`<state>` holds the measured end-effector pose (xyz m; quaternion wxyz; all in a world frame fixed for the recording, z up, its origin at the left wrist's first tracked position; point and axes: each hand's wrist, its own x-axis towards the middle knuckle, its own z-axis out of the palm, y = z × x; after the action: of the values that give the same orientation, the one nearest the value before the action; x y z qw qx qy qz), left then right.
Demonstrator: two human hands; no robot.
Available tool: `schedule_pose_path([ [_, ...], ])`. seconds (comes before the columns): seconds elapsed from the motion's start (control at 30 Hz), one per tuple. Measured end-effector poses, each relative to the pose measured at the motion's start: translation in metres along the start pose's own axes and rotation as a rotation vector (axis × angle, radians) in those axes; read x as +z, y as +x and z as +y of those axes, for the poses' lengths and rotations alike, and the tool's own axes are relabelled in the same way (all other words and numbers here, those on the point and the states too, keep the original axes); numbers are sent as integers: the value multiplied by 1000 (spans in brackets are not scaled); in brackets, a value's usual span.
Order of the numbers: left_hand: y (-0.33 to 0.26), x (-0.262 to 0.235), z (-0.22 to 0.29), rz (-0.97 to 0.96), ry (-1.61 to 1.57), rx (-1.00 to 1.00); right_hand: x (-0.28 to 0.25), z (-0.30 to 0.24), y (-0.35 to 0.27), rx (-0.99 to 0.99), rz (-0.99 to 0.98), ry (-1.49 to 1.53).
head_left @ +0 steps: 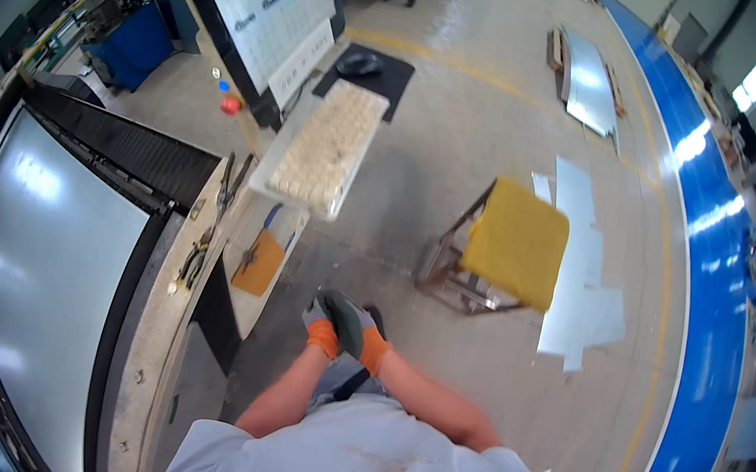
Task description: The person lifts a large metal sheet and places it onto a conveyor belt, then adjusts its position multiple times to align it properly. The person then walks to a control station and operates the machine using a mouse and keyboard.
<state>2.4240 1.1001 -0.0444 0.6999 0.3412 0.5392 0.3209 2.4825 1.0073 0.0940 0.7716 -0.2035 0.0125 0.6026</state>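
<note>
My left hand (314, 321) and my right hand (351, 328) meet in front of my waist. Both wear grey and dark green work gloves with orange cuffs. The right glove overlaps the left, its fingers close together; anything inside is hidden. Most of the left fingers are covered. To the left, a bench edge (153, 340) carries pliers (194, 260) and a long dark tool (228, 186). An orange-brown pad (260, 263) with a small metal piece on it lies on a low shelf (244, 312) near my hands.
A yellow-topped stool (517, 246) stands ahead to the right, beside flat sheets (573, 292) on the floor. Ahead are a keyboard (331, 144) under a cover, a mouse (360, 63) and a control cabinet (268, 18). A large metal sheet (46, 257) lies on the machine at left.
</note>
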Motion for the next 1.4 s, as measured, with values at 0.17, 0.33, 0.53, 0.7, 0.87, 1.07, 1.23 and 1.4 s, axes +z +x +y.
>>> schedule_pose_path([
  [0.17,-3,128,-6,-24,368,-109,-95,-80,8,-107,153,-537],
  [0.33,83,107,-30,-114,407,-47,-41,-141,58,202,49,56],
  [0.53,38,129,-5,-11,382,60,-43,-163,116,488,-201,120],
  [0.7,59,83,11,416,-45,35,-22,-117,171,-97,-739,-1671],
  [0.87,18,57,33,456,-417,-169,-49,-89,182,1066,-506,-136],
  [1.07,21,117,-16,113,-503,119,-126,-121,245,-187,-1897,-1556],
  [1.23,68,175,-34,661,-783,193,-153,-152,266,-9,-1978,-1619],
  [1.4,43,183,-53,849,-867,58,-115,-172,206,43,-1424,-1430],
])
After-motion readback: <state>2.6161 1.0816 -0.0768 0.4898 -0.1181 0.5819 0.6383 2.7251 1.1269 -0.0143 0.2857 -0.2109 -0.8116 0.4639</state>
